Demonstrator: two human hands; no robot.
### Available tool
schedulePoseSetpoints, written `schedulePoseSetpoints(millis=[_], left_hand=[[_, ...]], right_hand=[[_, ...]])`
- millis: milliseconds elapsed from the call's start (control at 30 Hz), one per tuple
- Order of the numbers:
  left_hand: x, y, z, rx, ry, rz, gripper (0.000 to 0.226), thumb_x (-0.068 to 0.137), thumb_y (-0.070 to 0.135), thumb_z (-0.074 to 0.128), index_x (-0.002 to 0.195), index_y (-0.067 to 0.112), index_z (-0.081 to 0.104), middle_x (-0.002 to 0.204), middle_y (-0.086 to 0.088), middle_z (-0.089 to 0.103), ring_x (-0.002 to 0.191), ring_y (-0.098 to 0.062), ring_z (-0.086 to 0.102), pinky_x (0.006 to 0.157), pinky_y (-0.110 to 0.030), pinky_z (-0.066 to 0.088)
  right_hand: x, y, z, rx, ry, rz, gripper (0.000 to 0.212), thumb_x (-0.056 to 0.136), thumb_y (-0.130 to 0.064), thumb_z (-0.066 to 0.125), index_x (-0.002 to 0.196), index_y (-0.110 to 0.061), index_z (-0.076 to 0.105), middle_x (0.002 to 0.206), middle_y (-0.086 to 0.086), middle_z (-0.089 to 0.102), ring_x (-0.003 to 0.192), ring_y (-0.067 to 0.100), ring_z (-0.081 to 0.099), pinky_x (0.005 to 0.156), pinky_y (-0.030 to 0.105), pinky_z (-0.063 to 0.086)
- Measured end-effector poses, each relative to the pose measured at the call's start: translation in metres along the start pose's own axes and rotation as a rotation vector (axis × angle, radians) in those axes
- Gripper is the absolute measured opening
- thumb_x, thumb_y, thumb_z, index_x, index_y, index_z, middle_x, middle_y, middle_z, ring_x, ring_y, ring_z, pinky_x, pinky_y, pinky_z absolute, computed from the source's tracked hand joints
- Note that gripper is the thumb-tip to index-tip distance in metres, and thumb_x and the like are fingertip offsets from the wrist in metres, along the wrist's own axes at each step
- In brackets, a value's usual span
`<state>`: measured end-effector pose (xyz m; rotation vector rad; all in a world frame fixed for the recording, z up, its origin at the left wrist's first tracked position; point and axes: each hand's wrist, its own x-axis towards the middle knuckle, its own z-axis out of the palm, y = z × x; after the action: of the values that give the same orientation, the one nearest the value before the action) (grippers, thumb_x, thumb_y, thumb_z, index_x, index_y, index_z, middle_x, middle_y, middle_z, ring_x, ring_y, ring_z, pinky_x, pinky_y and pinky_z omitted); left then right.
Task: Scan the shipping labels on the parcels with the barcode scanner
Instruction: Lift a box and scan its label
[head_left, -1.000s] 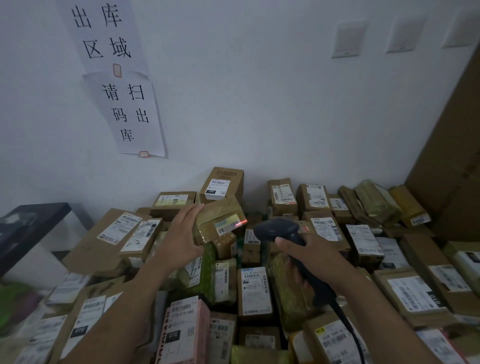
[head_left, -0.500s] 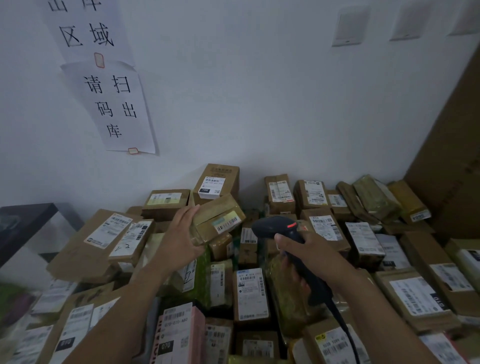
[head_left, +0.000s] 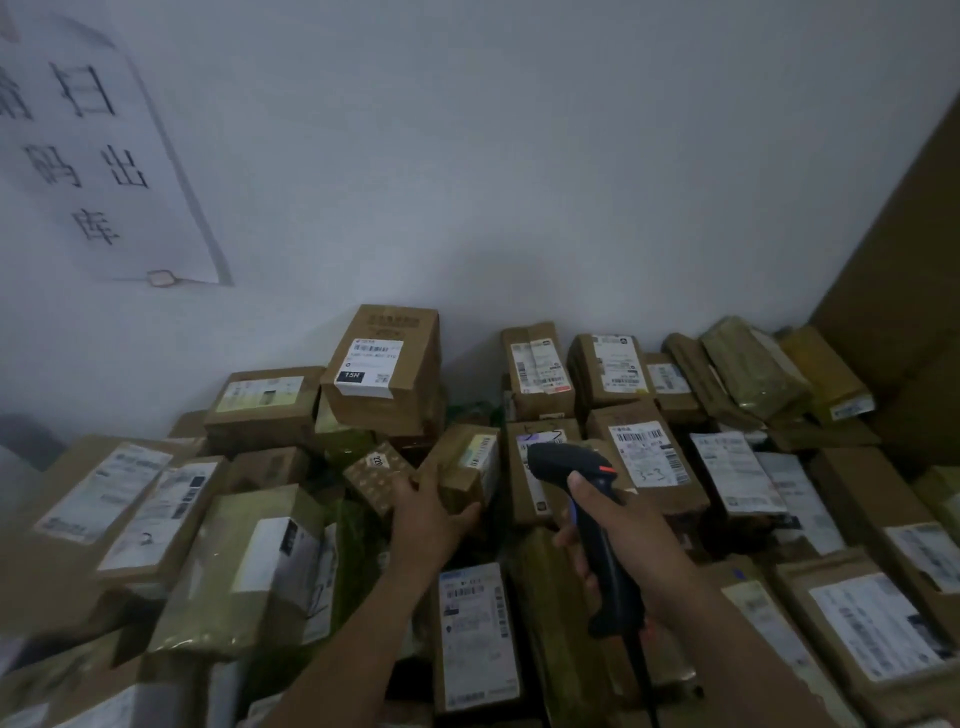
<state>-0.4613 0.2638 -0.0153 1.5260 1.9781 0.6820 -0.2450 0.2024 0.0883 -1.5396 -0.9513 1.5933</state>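
Observation:
A heap of cardboard parcels with white shipping labels fills the lower half of the view. My left hand grips a small brown box in the middle of the heap, its barcode label turned to the right. My right hand holds a black barcode scanner by its handle. The scanner's head sits just right of the small box, pointing left and away, with an orange trigger on top. Its cable runs down past my forearm. No red scan line shows on the label.
A taller box with a "15H" label leans on the white wall behind. Labelled boxes and green padded bags lie to the right. A large cardboard sheet stands at the right. A paper notice hangs on the wall at left.
The view has swung left and closer. My left hand has brought the small box lower and turned its label toward the scanner. The red scan line seen a second ago is gone.

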Motion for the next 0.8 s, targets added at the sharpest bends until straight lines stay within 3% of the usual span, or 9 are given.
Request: schedulePoseSetpoints(millis=[200,300,367,433,533,633,800], left_hand=[[0.022,-0.012,0.046,-0.056,0.053,-0.04,0.096,0.077,0.031,0.083,0.152,0.025,0.024,0.149,-0.016,0.022,0.13,-0.033,0.044,0.112,-0.044,0.039],[0.024,-0.014,0.052,0.062,0.022,0.025,0.083,0.081,0.037,0.078,0.147,0.018,0.031,0.148,-0.018,0.024,0.13,-0.034,0.042,0.11,-0.042,0.04],[0.024,-0.013,0.047,0.104,0.017,0.058,0.071,0.087,0.041,0.071,0.145,0.019,0.037,0.15,-0.016,0.024,0.133,-0.031,0.038,0.109,-0.038,0.038],[0.025,-0.007,0.032,0.143,0.109,0.131,0.054,0.092,0.043,0.063,0.138,0.019,0.05,0.15,-0.011,0.031,0.133,-0.025,0.039,0.104,-0.033,0.036],[0.038,0.008,0.0,0.196,0.446,0.288,0.045,0.088,0.042,0.063,0.124,0.015,0.061,0.138,-0.011,0.048,0.127,-0.027,0.045,0.102,-0.037,0.039],[0.067,0.022,-0.031,0.28,0.678,0.247,0.064,0.082,0.051,0.068,0.132,0.015,0.051,0.143,-0.017,0.042,0.134,-0.034,0.038,0.109,-0.049,0.035],[0.116,0.022,-0.058,0.279,0.375,-0.143,0.118,0.069,0.079,0.064,0.155,0.023,0.007,0.161,-0.021,-0.01,0.149,-0.043,-0.005,0.12,-0.057,0.008]], right_hand=[[0.026,-0.002,0.0,0.088,0.02,-0.004,0.049,0.088,-0.051,0.061,0.084,-0.004,0.071,0.079,0.024,0.069,0.049,0.022,0.056,0.047,0.028,0.046],[0.042,-0.014,0.001,0.126,0.058,-0.034,0.05,0.094,-0.046,0.059,0.097,0.004,0.067,0.067,0.014,0.068,0.044,0.018,0.055,0.043,0.025,0.045],[0.052,-0.021,0.003,0.157,0.074,-0.051,0.052,0.093,-0.046,0.06,0.097,0.006,0.067,0.07,0.016,0.067,0.044,0.019,0.054,0.042,0.025,0.046],[0.06,-0.027,0.006,0.181,0.053,-0.042,0.048,0.092,-0.046,0.061,0.092,0.002,0.067,0.078,0.021,0.065,0.047,0.021,0.054,0.043,0.026,0.046],[0.068,-0.029,0.011,0.198,0.0,-0.025,0.043,0.089,-0.048,0.064,0.092,-0.005,0.067,0.08,0.018,0.068,0.051,0.02,0.057,0.047,0.028,0.047],[0.073,-0.032,0.021,0.179,-0.059,-0.008,0.044,0.088,-0.05,0.064,0.089,-0.006,0.067,0.079,0.015,0.071,0.052,0.02,0.057,0.05,0.03,0.047],[0.077,-0.034,0.039,0.16,-0.116,-0.022,0.048,0.087,-0.05,0.064,0.09,-0.002,0.066,0.079,0.018,0.069,0.048,0.019,0.056,0.045,0.027,0.045]])
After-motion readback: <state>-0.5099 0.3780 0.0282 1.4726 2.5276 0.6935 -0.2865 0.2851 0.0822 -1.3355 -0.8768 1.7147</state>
